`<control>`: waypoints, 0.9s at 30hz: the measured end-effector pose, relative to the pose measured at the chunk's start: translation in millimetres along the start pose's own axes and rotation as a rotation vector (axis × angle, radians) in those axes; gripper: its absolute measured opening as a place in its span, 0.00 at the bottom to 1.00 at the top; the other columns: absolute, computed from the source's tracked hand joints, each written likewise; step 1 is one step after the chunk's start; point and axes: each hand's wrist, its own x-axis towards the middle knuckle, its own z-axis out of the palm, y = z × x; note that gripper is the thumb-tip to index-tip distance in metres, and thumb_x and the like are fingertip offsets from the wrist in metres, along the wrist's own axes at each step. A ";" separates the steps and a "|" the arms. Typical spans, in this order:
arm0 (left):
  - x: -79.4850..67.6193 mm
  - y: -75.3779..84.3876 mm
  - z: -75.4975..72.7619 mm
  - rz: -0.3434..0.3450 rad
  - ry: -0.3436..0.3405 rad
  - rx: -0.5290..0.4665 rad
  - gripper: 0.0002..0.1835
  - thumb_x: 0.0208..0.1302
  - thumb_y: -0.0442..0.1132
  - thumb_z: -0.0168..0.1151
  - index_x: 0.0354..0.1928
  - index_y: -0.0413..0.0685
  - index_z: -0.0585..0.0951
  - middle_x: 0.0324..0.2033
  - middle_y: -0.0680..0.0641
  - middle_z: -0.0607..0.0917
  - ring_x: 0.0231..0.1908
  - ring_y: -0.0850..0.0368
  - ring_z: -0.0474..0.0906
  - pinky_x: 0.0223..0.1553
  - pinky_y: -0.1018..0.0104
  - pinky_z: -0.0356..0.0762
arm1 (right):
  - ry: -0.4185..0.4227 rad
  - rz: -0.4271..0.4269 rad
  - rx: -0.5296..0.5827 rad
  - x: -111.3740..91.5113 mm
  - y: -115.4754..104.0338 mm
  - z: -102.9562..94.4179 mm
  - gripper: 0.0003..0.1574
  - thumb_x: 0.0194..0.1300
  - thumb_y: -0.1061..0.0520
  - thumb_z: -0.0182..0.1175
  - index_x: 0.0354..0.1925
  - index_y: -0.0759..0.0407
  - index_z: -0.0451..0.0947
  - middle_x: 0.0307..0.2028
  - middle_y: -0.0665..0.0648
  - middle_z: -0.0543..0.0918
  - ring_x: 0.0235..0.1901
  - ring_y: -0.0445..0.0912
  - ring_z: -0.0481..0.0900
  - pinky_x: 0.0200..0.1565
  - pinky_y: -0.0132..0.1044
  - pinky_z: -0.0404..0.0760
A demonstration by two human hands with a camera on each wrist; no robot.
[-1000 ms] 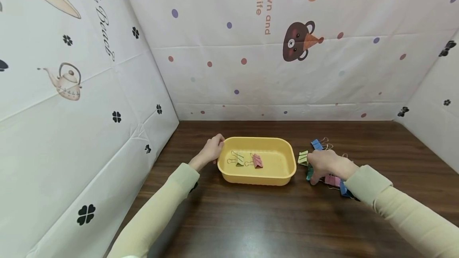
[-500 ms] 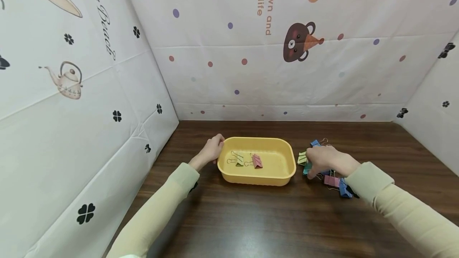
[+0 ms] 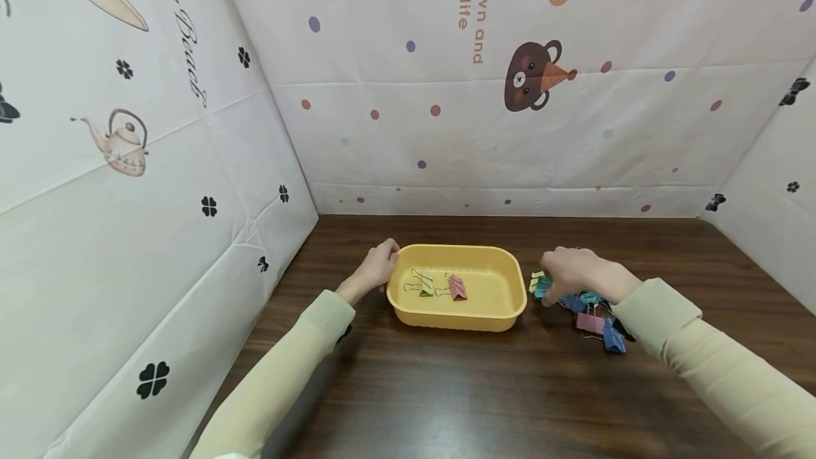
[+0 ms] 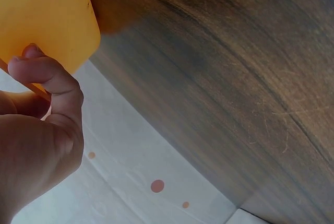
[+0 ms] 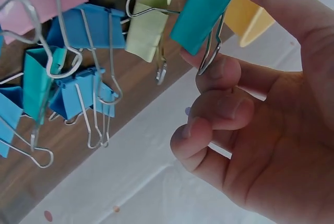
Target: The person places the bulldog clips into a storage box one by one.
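Observation:
My left hand (image 3: pixel 377 264) grips the left end of a yellow plastic tray (image 3: pixel 455 321), fingers curled over its rim. Inside the tray lie a light green binder clip (image 3: pixel 426 285) and a pink binder clip (image 3: pixel 457 287). To the right of the tray, my right hand (image 3: pixel 571 271) pinches a teal binder clip (image 5: pixel 203 12) between thumb and fingers. Just beside it in the right wrist view is a pale green binder clip (image 5: pixel 148 28). More clips spread under and past the hand, among them a pink one (image 3: pixel 589 323) and a blue one (image 3: pixel 614 337).
The dark wooden table (image 3: pixel 433 395) carries the tray and the loose clips. White printed sheets (image 3: pixel 510 147) stand along its back, left and right sides. In the right wrist view, several blue and teal clips (image 5: pixel 86 28) lie jumbled with their wire handles sticking out.
My right hand has shifted slightly left and up from among the clips, now with the teal binder clip pinched. The left hand and the tray have stayed in place.

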 end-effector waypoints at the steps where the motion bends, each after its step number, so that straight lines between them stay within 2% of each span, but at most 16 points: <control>1: 0.3 -0.3 0.2 0.001 0.002 0.001 0.10 0.76 0.35 0.42 0.51 0.39 0.71 0.23 0.40 0.79 0.07 0.59 0.68 0.12 0.62 0.77 | -0.002 0.002 -0.004 0.5 -0.8 -2.0 0.30 0.47 0.42 0.74 0.41 0.61 0.78 0.31 0.53 0.81 0.27 0.44 0.76 0.25 0.38 0.75; 6: 0.8 -1.2 0.9 0.002 0.001 -0.001 0.10 0.76 0.35 0.42 0.50 0.39 0.71 0.23 0.40 0.79 0.07 0.59 0.69 0.09 0.68 0.72 | -0.006 -0.007 -0.016 2.1 -3.0 -9.7 0.38 0.47 0.41 0.74 0.48 0.64 0.78 0.38 0.58 0.83 0.31 0.46 0.79 0.28 0.41 0.79; 12: 1.0 -0.9 0.3 0.011 -0.001 0.002 0.10 0.76 0.35 0.42 0.51 0.38 0.71 0.23 0.39 0.80 0.07 0.59 0.68 0.09 0.68 0.72 | 0.016 -0.012 -0.029 6.3 -4.4 -16.8 0.37 0.48 0.40 0.74 0.48 0.64 0.78 0.36 0.57 0.82 0.29 0.45 0.77 0.26 0.39 0.78; 19: 0.9 -0.4 0.0 0.012 -0.006 0.001 0.11 0.76 0.35 0.42 0.52 0.38 0.71 0.23 0.40 0.79 0.07 0.59 0.68 0.10 0.68 0.73 | 0.018 -0.001 -0.024 11.4 -7.7 -25.6 0.41 0.47 0.40 0.74 0.51 0.65 0.77 0.41 0.60 0.83 0.32 0.46 0.79 0.30 0.43 0.80; 27: 0.2 0.2 -0.1 0.006 -0.007 0.002 0.12 0.77 0.35 0.42 0.53 0.37 0.71 0.26 0.36 0.81 0.07 0.59 0.69 0.09 0.68 0.73 | 0.020 -0.014 -0.006 15.0 -13.0 -32.4 0.39 0.49 0.42 0.73 0.53 0.64 0.77 0.45 0.61 0.84 0.33 0.46 0.81 0.31 0.43 0.81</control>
